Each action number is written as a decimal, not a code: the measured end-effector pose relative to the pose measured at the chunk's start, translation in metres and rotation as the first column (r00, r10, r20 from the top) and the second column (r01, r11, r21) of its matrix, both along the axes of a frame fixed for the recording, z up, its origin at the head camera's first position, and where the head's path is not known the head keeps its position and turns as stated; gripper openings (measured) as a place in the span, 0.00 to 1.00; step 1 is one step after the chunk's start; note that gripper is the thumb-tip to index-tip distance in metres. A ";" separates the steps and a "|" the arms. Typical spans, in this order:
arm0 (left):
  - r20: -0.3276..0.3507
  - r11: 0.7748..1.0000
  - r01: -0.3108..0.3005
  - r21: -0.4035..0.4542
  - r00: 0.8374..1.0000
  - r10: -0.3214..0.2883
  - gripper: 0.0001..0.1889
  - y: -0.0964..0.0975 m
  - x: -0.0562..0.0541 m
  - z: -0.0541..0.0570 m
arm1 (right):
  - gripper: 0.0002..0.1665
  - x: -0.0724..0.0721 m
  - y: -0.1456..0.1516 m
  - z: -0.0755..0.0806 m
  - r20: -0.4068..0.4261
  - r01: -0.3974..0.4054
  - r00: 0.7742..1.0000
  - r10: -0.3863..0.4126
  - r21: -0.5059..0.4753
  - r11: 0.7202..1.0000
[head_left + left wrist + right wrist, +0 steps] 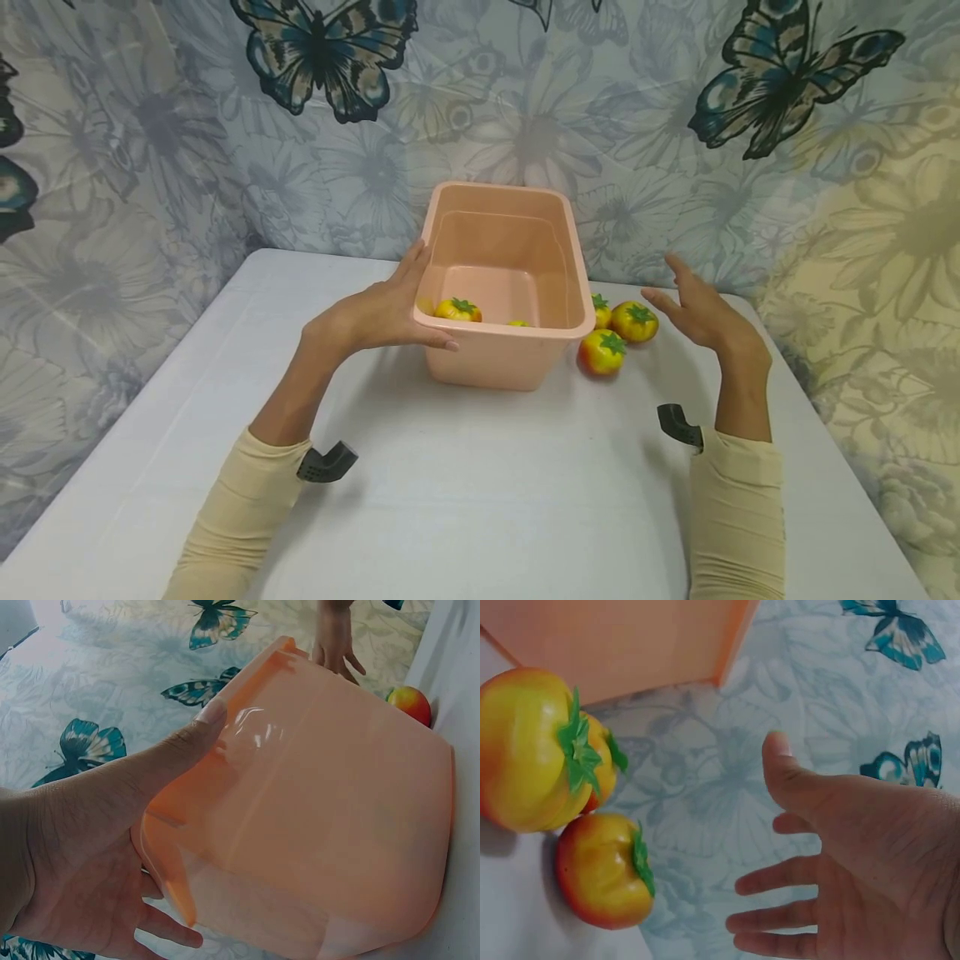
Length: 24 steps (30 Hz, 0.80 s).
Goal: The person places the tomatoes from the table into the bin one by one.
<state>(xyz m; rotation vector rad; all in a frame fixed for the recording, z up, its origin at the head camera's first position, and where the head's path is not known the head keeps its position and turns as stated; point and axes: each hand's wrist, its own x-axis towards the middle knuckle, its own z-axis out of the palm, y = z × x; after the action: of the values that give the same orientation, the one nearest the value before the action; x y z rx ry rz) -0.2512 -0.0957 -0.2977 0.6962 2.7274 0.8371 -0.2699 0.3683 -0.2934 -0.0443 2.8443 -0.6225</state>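
A peach-coloured plastic bin (495,358) stands on the white table. My left hand (375,312) rests at its front left corner, thumb along the front wall under the rim and straight, spread fingers beside the left wall. Inside the bin, a yellow-red toy persimmon (457,310) with a green calyx shows over the rim; the top of another peeks out, mostly hidden by the front wall. To the right, my right hand (708,312) hovers with fingers extended, holding nothing. Between it and the bin sit three more persimmons, the nearest one (601,352) beside the persimmon (607,871) closest to that hand.
The white table (480,500) reaches back to a wall covering (525,142) printed with flowers and butterflies, close behind the bin. Black wrist mounts (327,462) stick out from both cream sleeves (735,517).
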 end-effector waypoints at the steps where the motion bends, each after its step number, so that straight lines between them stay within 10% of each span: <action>1: -0.002 1.000 -0.001 -0.001 1.000 0.001 0.76 0.000 0.000 0.000 | 0.61 -0.001 0.001 -0.001 0.001 -0.008 1.000 0.008 0.002 1.000; 24: 0.002 1.000 0.003 0.009 1.000 -0.003 0.76 -0.002 0.001 -0.001 | 0.57 -0.017 0.001 -0.047 0.200 -0.056 0.979 0.035 0.100 0.993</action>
<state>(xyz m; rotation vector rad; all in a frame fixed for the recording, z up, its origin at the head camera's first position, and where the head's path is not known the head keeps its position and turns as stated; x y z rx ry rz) -0.2504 -0.0972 -0.2983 0.7009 2.7221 0.8497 -0.2865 0.3697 -0.3409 -0.0282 2.6702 -0.4405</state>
